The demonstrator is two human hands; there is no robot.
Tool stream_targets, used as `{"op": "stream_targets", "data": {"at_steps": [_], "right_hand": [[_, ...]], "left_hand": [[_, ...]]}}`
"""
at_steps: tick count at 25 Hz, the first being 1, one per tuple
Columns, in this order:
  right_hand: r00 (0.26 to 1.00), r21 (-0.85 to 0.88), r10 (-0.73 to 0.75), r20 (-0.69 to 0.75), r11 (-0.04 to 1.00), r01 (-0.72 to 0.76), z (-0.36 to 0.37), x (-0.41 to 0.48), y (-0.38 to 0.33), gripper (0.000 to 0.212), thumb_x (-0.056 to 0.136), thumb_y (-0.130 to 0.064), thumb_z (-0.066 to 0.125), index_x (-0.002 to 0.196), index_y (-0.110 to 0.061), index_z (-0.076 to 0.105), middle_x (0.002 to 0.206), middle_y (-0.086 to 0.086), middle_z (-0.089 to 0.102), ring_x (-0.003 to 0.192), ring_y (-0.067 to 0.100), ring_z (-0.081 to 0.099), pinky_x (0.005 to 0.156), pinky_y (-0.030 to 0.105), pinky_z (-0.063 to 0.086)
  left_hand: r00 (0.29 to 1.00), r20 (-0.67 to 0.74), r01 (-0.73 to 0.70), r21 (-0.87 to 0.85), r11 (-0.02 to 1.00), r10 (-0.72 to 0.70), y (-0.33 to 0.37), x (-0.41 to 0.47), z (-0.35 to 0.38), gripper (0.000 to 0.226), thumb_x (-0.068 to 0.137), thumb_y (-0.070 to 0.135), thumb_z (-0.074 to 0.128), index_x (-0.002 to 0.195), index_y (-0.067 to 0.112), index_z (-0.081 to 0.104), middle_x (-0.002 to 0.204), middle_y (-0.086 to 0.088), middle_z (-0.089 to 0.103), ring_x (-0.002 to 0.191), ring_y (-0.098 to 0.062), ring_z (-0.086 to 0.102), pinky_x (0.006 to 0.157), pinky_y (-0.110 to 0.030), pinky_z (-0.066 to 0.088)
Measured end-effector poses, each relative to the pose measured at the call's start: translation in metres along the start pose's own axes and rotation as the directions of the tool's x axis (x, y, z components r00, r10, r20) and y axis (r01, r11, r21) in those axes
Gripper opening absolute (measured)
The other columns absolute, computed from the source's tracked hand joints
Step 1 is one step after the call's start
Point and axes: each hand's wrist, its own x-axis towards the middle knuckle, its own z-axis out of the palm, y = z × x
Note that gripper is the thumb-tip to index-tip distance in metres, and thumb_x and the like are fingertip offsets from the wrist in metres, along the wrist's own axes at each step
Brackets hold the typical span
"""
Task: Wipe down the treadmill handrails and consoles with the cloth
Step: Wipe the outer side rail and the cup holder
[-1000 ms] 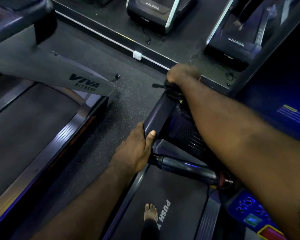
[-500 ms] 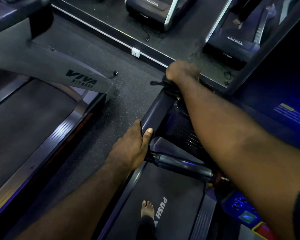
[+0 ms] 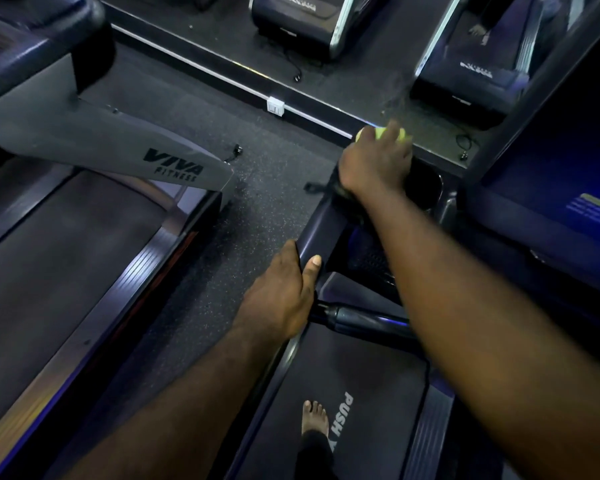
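My right hand (image 3: 376, 161) is at the far end of the treadmill's left handrail (image 3: 323, 225), next to the console. It grips a dark cloth (image 3: 338, 188) bunched under the palm, and a loose tail of the cloth sticks out to the left. Something yellow-green (image 3: 381, 133) shows at its fingertips, too blurred to identify. My left hand (image 3: 281, 299) grips the near part of the same handrail, thumb on top and fingers round the outer side. The dark console screen (image 3: 568, 174) fills the right of the view.
A round cup holder (image 3: 426, 187) sits just right of my right hand. A black crossbar (image 3: 361, 320) runs under my right forearm, above the belt (image 3: 361, 393), where a bare foot (image 3: 314, 417) stands. A grey VIVA FITNESS treadmill (image 3: 174, 164) stands across a strip of floor. A mirror lies ahead.
My right hand has moved forward and right, from the rail's end toward the cup holder, and the yellow-green thing now shows at its fingers. My left hand has kept its grip.
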Motion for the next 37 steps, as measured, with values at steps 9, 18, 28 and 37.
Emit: {"op": "stream_targets", "data": {"at_steps": [9,18,28,37], "right_hand": [[0.989,0.07,0.121,0.08,0.989,-0.127,-0.012,0.049,0.009,0.067,0.096,-0.047,0.048,0.155,-0.015,0.046,0.164,0.023,0.031,0.147,0.049,0.033,0.122,0.054,0.027],[0.994,0.148,-0.106,-0.029,0.983,0.109,0.001,0.012,0.02,0.06,0.1,-0.045,0.047,0.152,-0.014,0.046,0.158,0.023,0.036,0.141,0.047,0.038,0.116,0.052,0.035],[0.947,0.115,-0.291,-0.138,0.945,0.307,0.02,-0.011,0.036,0.057,0.101,-0.042,0.049,0.152,-0.017,0.046,0.159,0.023,0.035,0.145,0.046,0.035,0.122,0.052,0.032],[0.953,0.121,-0.253,-0.169,0.954,0.275,0.024,-0.046,0.04,0.062,0.105,-0.041,0.046,0.158,-0.012,0.033,0.167,0.027,0.021,0.151,0.053,0.024,0.121,0.057,0.029]], "left_hand": [[1.0,-0.001,0.007,-0.066,0.998,-0.007,-0.006,0.004,0.006,0.079,0.095,0.086,0.015,0.149,0.032,0.036,0.133,0.004,0.063,0.113,-0.025,0.066,0.096,-0.058,0.054],[1.0,-0.02,0.008,-0.065,0.998,-0.009,-0.001,-0.001,0.001,0.081,0.095,0.086,0.014,0.151,0.031,0.035,0.144,0.003,0.059,0.124,-0.025,0.062,0.102,-0.057,0.051],[1.0,-0.028,-0.015,-0.048,0.999,0.013,0.001,0.001,0.001,0.079,0.097,0.083,0.015,0.152,0.03,0.035,0.141,0.004,0.061,0.123,-0.021,0.062,0.103,-0.055,0.051],[1.0,-0.019,0.0,-0.025,1.0,-0.001,0.004,-0.001,-0.002,0.081,0.098,0.08,0.016,0.155,0.025,0.033,0.148,-0.002,0.057,0.131,-0.026,0.058,0.107,-0.054,0.048]]}}
